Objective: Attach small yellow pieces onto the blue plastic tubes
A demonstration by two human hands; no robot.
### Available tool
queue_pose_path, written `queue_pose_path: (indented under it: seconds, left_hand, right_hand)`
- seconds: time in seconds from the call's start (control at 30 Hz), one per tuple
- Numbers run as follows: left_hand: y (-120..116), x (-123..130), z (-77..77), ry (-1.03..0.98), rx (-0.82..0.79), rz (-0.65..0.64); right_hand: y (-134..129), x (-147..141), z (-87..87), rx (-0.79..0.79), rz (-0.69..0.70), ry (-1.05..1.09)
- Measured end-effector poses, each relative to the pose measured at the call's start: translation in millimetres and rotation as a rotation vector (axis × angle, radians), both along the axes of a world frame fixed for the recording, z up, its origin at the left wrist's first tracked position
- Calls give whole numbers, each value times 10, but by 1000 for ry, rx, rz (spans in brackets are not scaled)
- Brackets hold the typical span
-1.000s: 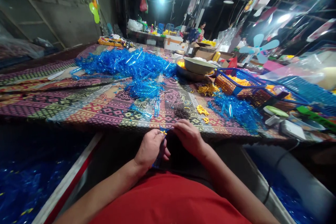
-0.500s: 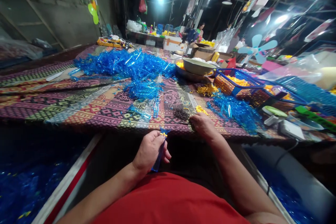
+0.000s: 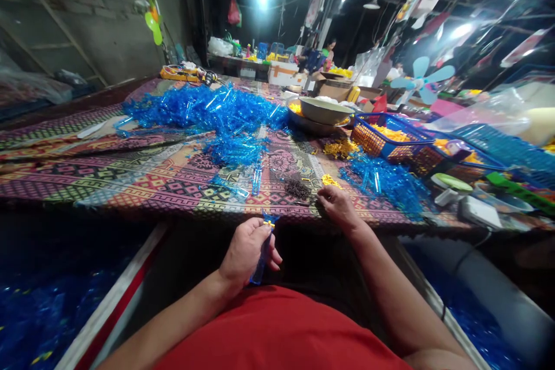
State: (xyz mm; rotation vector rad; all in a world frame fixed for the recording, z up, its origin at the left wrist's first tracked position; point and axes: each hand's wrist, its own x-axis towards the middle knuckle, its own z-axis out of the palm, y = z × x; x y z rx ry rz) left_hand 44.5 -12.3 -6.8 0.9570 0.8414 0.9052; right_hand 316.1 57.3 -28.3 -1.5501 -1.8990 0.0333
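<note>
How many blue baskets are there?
3 in view, at the right side of the table: a first basket holding yellow pieces, a second basket just right of it, and a third basket farther right. More may be hidden.

A woven mat (image 3: 130, 179) covers the table (image 3: 82, 95) — heaped blue plastic runners (image 3: 203, 110), loose yellow pieces (image 3: 332, 181), a metal basin (image 3: 319, 111).

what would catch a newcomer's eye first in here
The big heap of bright blue translucent plastic parts stands out first, spread over the patterned woven mat on the table. Closest to the viewer, the left hand grips a blue plastic piece with yellow at its top, and the right hand sits at the mat's near edge. Further right, a blue basket holds yellow pieces.
</note>
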Motion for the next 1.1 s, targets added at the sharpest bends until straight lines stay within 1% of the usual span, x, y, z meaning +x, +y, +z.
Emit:
queue_pose_path:
  seconds: [0.13, 0.27, 0.33, 0.43, 0.53, 0.63, 0.7, 0.77, 0.83, 0.9, 0.93, 1.0, 1.1]
  left_hand:
    - [6, 7, 2, 4, 1, -3]
    - [6, 9, 5, -1, -4, 6]
    - [-1, -2, 14, -2, -9, 16]
    - [-9, -27, 32, 1, -2, 32]
    - [-3, -44, 46, 2, -5, 55]
    - [14, -51, 46, 20, -8, 84]
    - [27, -55, 40, 59, 7, 96]
    - [37, -60, 33, 108, 28, 109]
    - [41, -66, 28, 155, 45, 121]
    - [42, -71, 23, 201, 63, 128]
    - [41, -72, 19, 224, 75, 129]
    - [39, -73, 8, 265, 108, 127]
    - [35, -70, -10, 319, 157, 119]
  right_hand:
    - [-20, -116, 77, 5, 64, 33]
    - [6, -390, 152, -1, 222, 31]
    - [42, -538, 156, 5, 275, -11]
    - [100, -698, 126, 5, 317, -81]
    - [138, -765, 100, -25, 365, -133]
    - [132, -794, 119, -59, 387, -154]
    - [85, -825, 155, -90, 381, -62]
    - [-3, -873, 198, -176, 359, 171]
    - [-121, -931, 238, -313, 334, 453]
    - [-238, -987, 272, -415, 327, 638]
    - [-288, -1012, 287, -437, 337, 685]
    - [-362, -1055, 320, -426, 372, 705]
    - [-415, -1101, 379, -345, 433, 599]
